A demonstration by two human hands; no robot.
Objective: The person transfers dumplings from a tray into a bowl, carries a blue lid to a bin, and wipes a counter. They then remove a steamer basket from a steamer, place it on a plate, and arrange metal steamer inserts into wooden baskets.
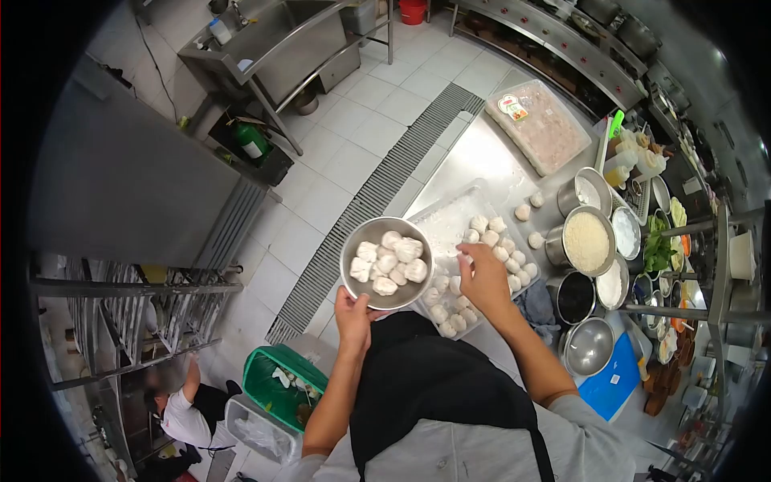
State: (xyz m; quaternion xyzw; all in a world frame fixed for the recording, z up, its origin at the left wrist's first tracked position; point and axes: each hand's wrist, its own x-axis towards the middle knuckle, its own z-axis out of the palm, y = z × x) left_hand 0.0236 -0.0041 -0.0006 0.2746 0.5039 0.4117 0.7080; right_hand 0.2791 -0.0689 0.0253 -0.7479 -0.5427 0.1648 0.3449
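My left hand (353,317) grips the near rim of a steel bowl (346,265), tilted toward me. Inside lie several white, flour-dusted dough balls (386,263), some with pleated tops. My right hand (484,277) hovers over a clear plastic tray (450,210), thumb and fingertips drawn together in a pinch; I cannot tell what is between them. Rows of similar white balls (501,253) fill the right and near parts of that tray, partly hidden by my right hand. A few loose balls (523,212) rest on the steel table beside it.
A lidded container (540,124) of pale pink food sits at the table's far end. Along the right stand a pot of pale crumbs (588,239), an empty steel bowl (587,347), a grey cloth (536,312) and a blue board (610,377). A green-lined bin (277,377) and another person (193,414) are lower left.
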